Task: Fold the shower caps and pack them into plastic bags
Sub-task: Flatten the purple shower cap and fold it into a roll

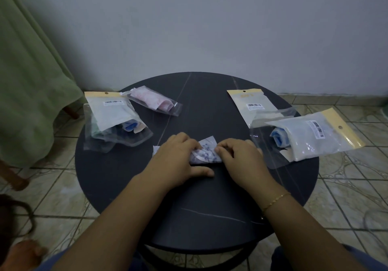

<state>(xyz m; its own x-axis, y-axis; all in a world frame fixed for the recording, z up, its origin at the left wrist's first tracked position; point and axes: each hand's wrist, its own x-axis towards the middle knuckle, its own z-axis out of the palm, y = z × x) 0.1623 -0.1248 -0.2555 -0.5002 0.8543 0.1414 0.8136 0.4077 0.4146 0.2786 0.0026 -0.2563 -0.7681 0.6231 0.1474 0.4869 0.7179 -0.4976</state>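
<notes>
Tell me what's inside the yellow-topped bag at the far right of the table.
The bag holds a folded pale blue shower cap, visible near its open end. The white backing covers the rest.

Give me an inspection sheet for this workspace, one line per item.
Surface: round dark table with pale veins.
Job's things: floral shower cap being folded at the centre; pink cap in a clear bag far left; packed bag with blue cap on the left pile; packed bag on the right; empty labelled bag behind it.
Clutter: nothing seen.
Grippers: left hand and right hand both pinch the cap with curled fingers.
Cables: nothing seen.
Surroundings: grey wall, tiled floor, green cloth at left.
</notes>
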